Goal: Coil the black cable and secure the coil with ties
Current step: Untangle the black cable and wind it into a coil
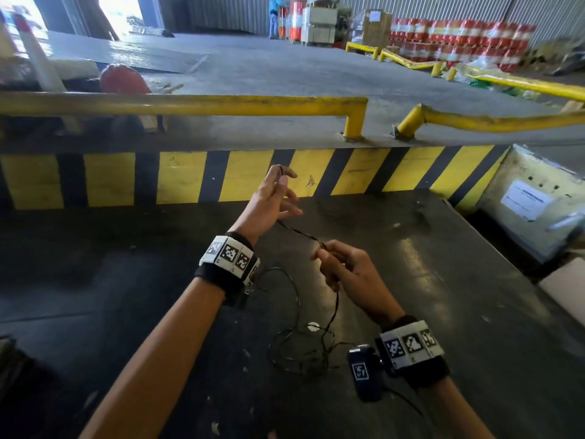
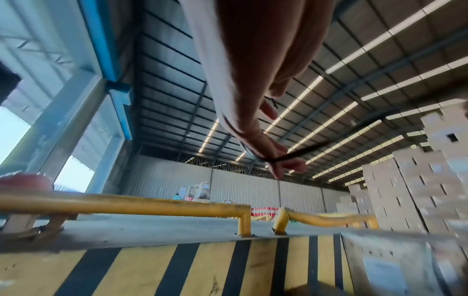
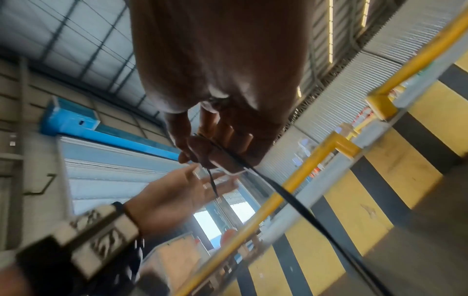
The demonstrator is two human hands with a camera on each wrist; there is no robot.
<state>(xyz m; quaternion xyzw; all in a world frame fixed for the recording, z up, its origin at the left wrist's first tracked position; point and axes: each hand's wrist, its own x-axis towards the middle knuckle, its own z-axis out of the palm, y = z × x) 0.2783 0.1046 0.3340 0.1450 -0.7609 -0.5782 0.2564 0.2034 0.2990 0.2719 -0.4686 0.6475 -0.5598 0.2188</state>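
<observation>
A thin black cable (image 1: pixel 300 232) stretches between my two hands above a dark table (image 1: pixel 474 312). My left hand (image 1: pixel 284 176) is raised, pinching the cable between thumb and forefinger, its other fingers spread. In the left wrist view the cable (image 2: pixel 329 141) hooks round the lower fingers of the left hand (image 2: pixel 274 148). My right hand (image 1: pixel 320 251) pinches the cable lower down and nearer to me. From there the cable drops into a loose tangle (image 1: pixel 300 353) on the table. The right wrist view shows the right hand (image 3: pixel 202 156) pinching the cable (image 3: pixel 291 202). No ties are in view.
A yellow-and-black striped kerb (image 1: pixel 190 179) with a yellow rail (image 1: pixel 190 104) above it borders the table's far side. A grey box with a white label (image 1: pixel 535 191) stands at the right. A small white disc (image 1: pixel 312 326) lies by the tangle.
</observation>
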